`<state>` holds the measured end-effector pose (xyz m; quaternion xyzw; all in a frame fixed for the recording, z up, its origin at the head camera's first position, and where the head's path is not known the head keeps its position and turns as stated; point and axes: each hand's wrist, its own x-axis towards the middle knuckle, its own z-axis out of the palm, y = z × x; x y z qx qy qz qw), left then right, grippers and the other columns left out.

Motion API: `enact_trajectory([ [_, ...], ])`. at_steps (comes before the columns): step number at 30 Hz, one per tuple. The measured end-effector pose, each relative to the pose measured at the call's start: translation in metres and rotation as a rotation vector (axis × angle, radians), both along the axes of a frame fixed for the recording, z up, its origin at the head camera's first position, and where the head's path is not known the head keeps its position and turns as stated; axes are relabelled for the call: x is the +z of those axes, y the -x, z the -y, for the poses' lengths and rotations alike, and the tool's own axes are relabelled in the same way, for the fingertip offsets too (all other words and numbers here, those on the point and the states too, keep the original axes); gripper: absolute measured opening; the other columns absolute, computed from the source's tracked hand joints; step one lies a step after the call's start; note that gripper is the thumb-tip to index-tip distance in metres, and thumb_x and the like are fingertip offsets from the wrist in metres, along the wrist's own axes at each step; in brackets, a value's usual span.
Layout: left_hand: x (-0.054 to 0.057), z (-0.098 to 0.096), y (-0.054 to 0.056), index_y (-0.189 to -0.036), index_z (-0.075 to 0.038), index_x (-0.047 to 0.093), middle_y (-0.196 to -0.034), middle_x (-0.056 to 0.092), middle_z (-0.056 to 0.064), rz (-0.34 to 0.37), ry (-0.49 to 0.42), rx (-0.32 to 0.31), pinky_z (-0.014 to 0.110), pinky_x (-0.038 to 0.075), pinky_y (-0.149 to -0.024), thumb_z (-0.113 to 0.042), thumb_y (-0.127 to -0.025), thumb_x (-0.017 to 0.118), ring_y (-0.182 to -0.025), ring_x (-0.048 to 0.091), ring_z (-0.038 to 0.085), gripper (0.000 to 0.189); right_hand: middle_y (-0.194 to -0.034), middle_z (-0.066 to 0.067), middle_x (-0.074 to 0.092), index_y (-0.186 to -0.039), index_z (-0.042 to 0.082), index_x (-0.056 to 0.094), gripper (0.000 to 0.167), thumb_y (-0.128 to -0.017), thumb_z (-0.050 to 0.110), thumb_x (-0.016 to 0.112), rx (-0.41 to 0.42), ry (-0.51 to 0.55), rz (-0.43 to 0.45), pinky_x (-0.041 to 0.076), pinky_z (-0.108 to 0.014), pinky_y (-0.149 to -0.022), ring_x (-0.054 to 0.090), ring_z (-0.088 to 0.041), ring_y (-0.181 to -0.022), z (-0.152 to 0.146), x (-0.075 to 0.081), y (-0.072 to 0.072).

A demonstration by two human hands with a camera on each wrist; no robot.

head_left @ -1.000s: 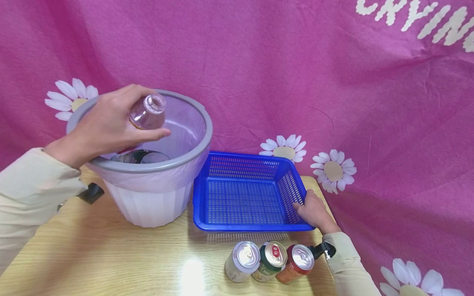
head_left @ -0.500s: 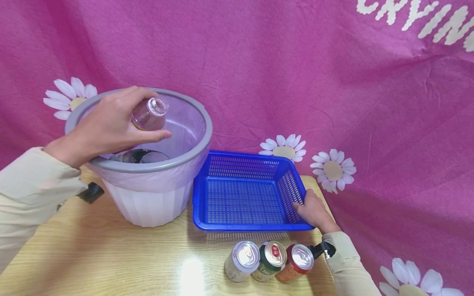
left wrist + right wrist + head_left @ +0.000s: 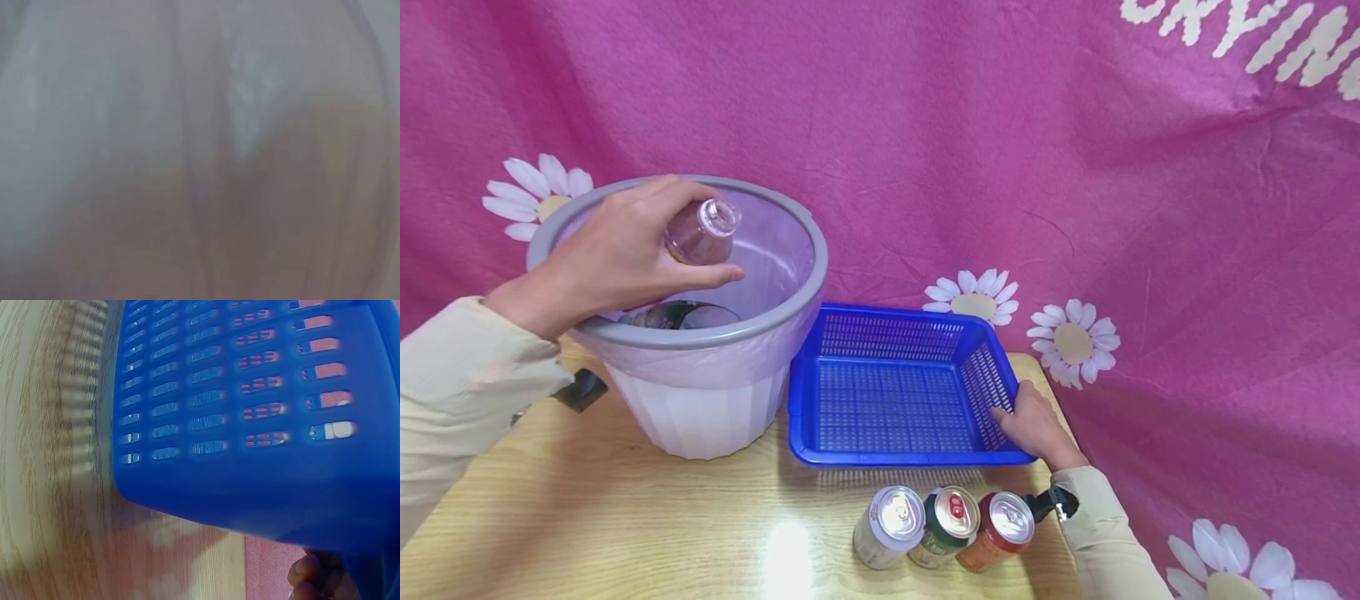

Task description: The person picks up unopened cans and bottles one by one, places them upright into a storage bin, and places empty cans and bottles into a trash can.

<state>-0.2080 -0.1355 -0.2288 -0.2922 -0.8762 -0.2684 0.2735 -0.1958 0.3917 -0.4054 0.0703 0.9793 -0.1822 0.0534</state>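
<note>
In the head view my left hand [image 3: 617, 254] holds a clear plastic bottle [image 3: 700, 233] over the mouth of a white bin [image 3: 700, 408]. The bottle's open neck tilts up to the right, and its lower part is hidden behind the hand. My right hand [image 3: 1037, 425] grips the right side of a blue plastic basket [image 3: 887, 458], thumb inside the wall. In the right wrist view, fingertips [image 3: 306, 569] show beneath the rim of the basket's slotted wall [image 3: 250, 481]. The left wrist view is blurred, with only pale, translucent folds showing.
A thin pale liner covers the bin's grey rim [image 3: 760, 325], and a dark-green and clear item [image 3: 681, 315] lies inside. Three drink cans, white [image 3: 887, 529], green [image 3: 946, 529] and red [image 3: 1000, 533], stand before the basket on the wooden table [image 3: 700, 533]. A pink daisy-print cloth [image 3: 880, 150] hangs behind.
The bottle has tipped slightly to the right in my left hand. Both hands stay almost in place, and the basket and cans have not moved.
</note>
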Motion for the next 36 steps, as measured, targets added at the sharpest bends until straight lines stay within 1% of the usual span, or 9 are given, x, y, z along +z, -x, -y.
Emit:
enact_trajectory([
  [3,0.0005,-0.0001,0.0001,-0.128,-0.006,0.066,-0.112,0.072,0.016,-0.006,0.001,-0.002,0.039,0.047,-0.087,-0.030,-0.066,0.096,-0.100,0.065,0.030,0.073,-0.116,-0.034,0.060,-0.132,-0.013,0.038,0.055,-0.099,0.026,0.060,-0.001,0.002,-0.001,0.058,-0.062,-0.093,0.065,-0.044,-0.103,0.0001,0.0007,0.0000],
  [9,0.0009,0.0000,-0.0008,-0.126,-0.006,0.067,-0.107,0.070,0.012,-0.024,-0.009,-0.005,0.031,0.043,-0.081,-0.030,-0.066,0.096,-0.093,0.062,0.025,0.071,-0.112,-0.032,0.061,-0.129,-0.013,0.040,0.053,-0.098,0.026,0.060,0.008,-0.002,-0.018,0.059,-0.060,-0.090,0.066,-0.042,-0.100,0.0001,0.0008,-0.0008],
  [11,0.0017,0.0006,-0.0020,-0.126,-0.006,0.066,-0.112,0.071,0.013,-0.006,-0.020,-0.011,0.034,0.046,-0.087,-0.030,-0.067,0.096,-0.098,0.064,0.027,0.070,-0.112,-0.032,0.061,-0.128,-0.013,0.041,0.053,-0.098,0.026,0.061,0.010,-0.003,-0.024,0.059,-0.060,-0.090,0.066,-0.042,-0.099,0.0002,0.0010,-0.0007],
  [14,0.0030,0.0016,-0.0032,-0.126,-0.006,0.067,-0.119,0.071,0.015,0.020,-0.034,-0.030,0.043,0.050,-0.095,-0.030,-0.068,0.096,-0.109,0.066,0.032,0.069,-0.112,-0.032,0.061,-0.127,-0.012,0.042,0.052,-0.098,0.026,0.061,0.008,-0.002,-0.027,0.059,-0.060,-0.091,0.066,-0.042,-0.100,0.0003,0.0009,-0.0005],
  [16,0.0034,0.0016,-0.0031,-0.126,-0.006,0.067,-0.121,0.071,0.016,0.020,-0.035,-0.041,0.050,0.051,-0.099,-0.030,-0.068,0.096,-0.114,0.065,0.036,0.069,-0.111,-0.032,0.061,-0.126,-0.012,0.042,0.052,-0.097,0.026,0.061,0.011,-0.004,-0.031,0.059,-0.059,-0.090,0.066,-0.041,-0.099,0.0002,0.0007,-0.0003],
  [17,0.0033,0.0015,-0.0029,-0.126,-0.005,0.067,-0.121,0.071,0.017,0.012,-0.034,-0.045,0.051,0.051,-0.099,-0.030,-0.068,0.096,-0.115,0.065,0.037,0.069,-0.110,-0.032,0.062,-0.126,-0.013,0.042,0.052,-0.097,0.026,0.061,0.012,-0.004,-0.031,0.059,-0.059,-0.090,0.066,-0.041,-0.098,-0.0002,0.0005,-0.0003],
  [21,0.0025,0.0007,-0.0018,-0.125,-0.005,0.068,-0.119,0.072,0.016,-0.021,-0.038,-0.047,0.049,0.051,-0.098,-0.030,-0.067,0.096,-0.114,0.067,0.036,0.069,-0.110,-0.031,0.062,-0.126,-0.013,0.042,0.051,-0.097,0.026,0.061,0.014,0.000,-0.026,0.060,-0.058,-0.088,0.067,-0.040,-0.096,-0.0010,-0.0003,-0.0003],
  [31,0.0039,0.0014,-0.0040,-0.124,-0.005,0.069,-0.118,0.072,0.016,-0.033,-0.037,-0.041,0.049,0.050,-0.096,-0.030,-0.069,0.094,-0.110,0.067,0.035,0.066,-0.112,-0.032,0.062,-0.128,-0.012,0.040,0.052,-0.098,0.026,0.060,0.008,0.001,-0.014,0.060,-0.060,-0.089,0.067,-0.042,-0.098,-0.0004,-0.0003,-0.0013],
  [36,0.0049,0.0015,-0.0055,-0.124,-0.006,0.068,-0.117,0.073,0.014,-0.040,-0.036,-0.028,0.045,0.051,-0.094,-0.030,-0.069,0.095,-0.110,0.068,0.033,0.066,-0.112,-0.032,0.061,-0.129,-0.012,0.040,0.053,-0.098,0.026,0.060,-0.002,0.004,-0.016,0.060,-0.060,-0.090,0.067,-0.042,-0.100,0.0007,-0.0007,-0.0018],
])
